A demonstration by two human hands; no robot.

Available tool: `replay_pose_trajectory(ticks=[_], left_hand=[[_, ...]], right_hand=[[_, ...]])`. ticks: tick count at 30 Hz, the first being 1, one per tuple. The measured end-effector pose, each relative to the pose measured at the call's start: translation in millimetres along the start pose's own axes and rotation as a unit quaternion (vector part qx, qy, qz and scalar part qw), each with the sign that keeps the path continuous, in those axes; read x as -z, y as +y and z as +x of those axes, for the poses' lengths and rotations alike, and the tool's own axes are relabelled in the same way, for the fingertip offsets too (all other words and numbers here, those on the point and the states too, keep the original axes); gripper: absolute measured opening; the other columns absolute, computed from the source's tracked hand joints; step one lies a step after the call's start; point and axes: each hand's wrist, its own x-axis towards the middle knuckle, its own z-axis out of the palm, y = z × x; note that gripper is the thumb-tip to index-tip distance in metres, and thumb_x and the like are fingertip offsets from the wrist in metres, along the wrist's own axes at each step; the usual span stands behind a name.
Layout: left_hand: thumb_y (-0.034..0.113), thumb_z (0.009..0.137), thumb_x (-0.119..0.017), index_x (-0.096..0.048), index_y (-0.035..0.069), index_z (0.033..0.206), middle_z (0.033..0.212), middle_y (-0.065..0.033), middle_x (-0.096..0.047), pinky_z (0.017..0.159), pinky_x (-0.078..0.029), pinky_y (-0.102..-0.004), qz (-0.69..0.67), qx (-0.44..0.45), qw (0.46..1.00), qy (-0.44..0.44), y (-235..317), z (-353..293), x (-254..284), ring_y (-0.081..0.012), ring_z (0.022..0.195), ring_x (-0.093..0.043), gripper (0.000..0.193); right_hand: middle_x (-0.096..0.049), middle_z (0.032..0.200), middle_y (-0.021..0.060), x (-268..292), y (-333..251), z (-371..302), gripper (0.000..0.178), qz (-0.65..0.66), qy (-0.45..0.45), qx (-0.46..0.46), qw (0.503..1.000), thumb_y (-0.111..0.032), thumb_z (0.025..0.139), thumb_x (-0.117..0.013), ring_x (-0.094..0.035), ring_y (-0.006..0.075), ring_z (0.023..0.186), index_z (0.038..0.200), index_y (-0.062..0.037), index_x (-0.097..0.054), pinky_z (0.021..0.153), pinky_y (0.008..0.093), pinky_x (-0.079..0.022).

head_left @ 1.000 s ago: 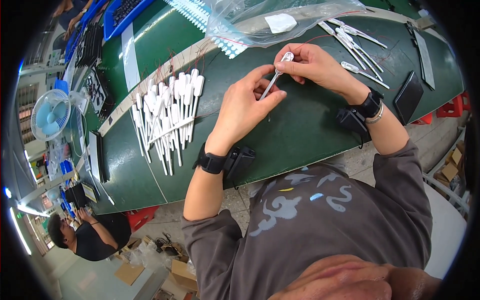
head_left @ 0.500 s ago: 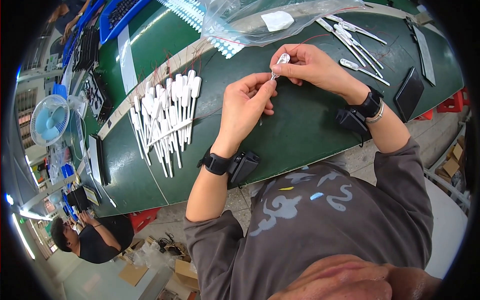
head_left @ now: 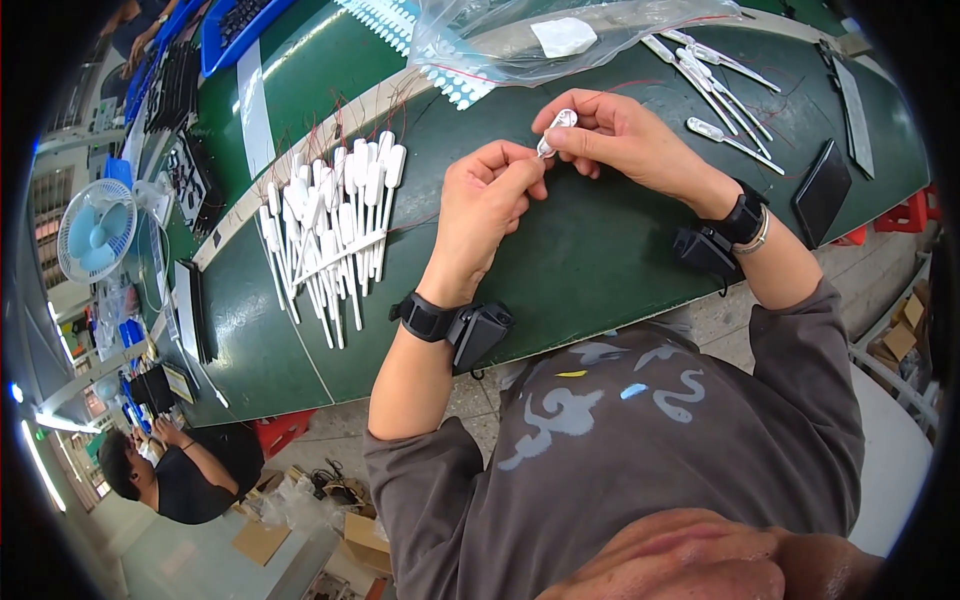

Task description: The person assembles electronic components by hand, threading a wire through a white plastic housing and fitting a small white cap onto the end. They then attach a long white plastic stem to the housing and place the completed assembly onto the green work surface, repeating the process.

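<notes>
Above the green table I hold a white spoon-shaped plastic piece (head_left: 563, 120) with a hollow, shiny head. My right hand (head_left: 625, 145) pinches it at the head between thumb and fingers. At its narrow lower end the thumb and forefinger of my left hand (head_left: 487, 205) press together; the grip hides most of the stem. A thin red wire runs up from beside my right fingers. To the left lies a pile of white paddle-headed sticks (head_left: 340, 220) with red wires. Several open-headed white sticks (head_left: 705, 80) lie to the right, one of them (head_left: 735, 145) apart and nearest my right wrist.
A clear plastic bag (head_left: 490, 40) and a blue-dotted sheet (head_left: 385, 25) lie beyond my hands. At the right is a black phone-like slab (head_left: 822, 192). A blue bin (head_left: 215, 40) and a fan (head_left: 97, 235) are farther left. Another person (head_left: 195, 470) sits lower left.
My left hand has shifted slightly left and its fingers have curled in more. My right hand has moved a little left, and the spoon-shaped piece with it.
</notes>
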Motion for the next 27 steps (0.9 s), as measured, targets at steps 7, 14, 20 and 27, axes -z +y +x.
replay_pose_trajectory(ticks=[7, 14, 20, 27], left_hand=[[0.012, 0.093, -0.062, -0.066, 0.002, 0.097, 0.072, 0.0014, -0.057, 0.043, -0.024, -0.0151, -0.011, -0.017, 0.999, 0.039, 0.1, -0.9, 1.1, 0.0010, 0.051, -0.037, 0.011], [0.015, 0.090, -0.065, -0.068, 0.005, 0.094, 0.071, 0.0033, -0.058, 0.044, -0.025, -0.0168, -0.014, -0.029, 0.998, 0.045, -0.8, 0.4, 3.6, 0.0009, 0.052, -0.039, 0.011], [0.014, 0.090, -0.066, -0.068, 0.004, 0.094, 0.072, 0.0033, -0.060, 0.045, -0.026, -0.0169, -0.004, -0.039, 0.998, 0.045, -1.8, 0.2, 2.2, 0.0011, 0.053, -0.041, 0.011], [0.013, 0.091, -0.066, -0.068, 0.003, 0.094, 0.074, 0.0024, -0.062, 0.050, -0.031, -0.0174, 0.028, -0.064, 0.996, 0.057, -5.7, 0.4, 0.2, 0.0003, 0.057, -0.045, 0.011]], right_hand=[[-0.058, 0.088, -0.0033, 3.2, 1.5, -2.6, 0.020, -0.038, 0.029, 0.028, 0.998, -0.021, 0.098, -0.063, -0.051, 0.0025, 0.074, 0.108, -0.0041, -0.060, 0.066, 0.0184, -0.042], [-0.055, 0.085, -0.0061, 6.4, 12.8, 0.7, 0.017, -0.074, 0.011, 0.055, 0.996, -0.020, 0.097, -0.063, -0.047, 0.0002, 0.074, 0.102, -0.0040, -0.060, 0.065, 0.0170, -0.039], [-0.050, 0.078, -0.0097, 2.0, 8.8, 1.3, 0.015, -0.054, 0.010, 0.023, 0.998, -0.020, 0.096, -0.065, -0.042, -0.0021, 0.070, 0.096, -0.0049, -0.062, 0.060, 0.0163, -0.033], [-0.045, 0.070, -0.0117, -1.8, 2.9, 0.2, 0.016, -0.062, 0.023, 0.012, 0.998, -0.020, 0.095, -0.067, -0.036, -0.0022, 0.063, 0.096, -0.0048, -0.064, 0.055, 0.0183, -0.027]])
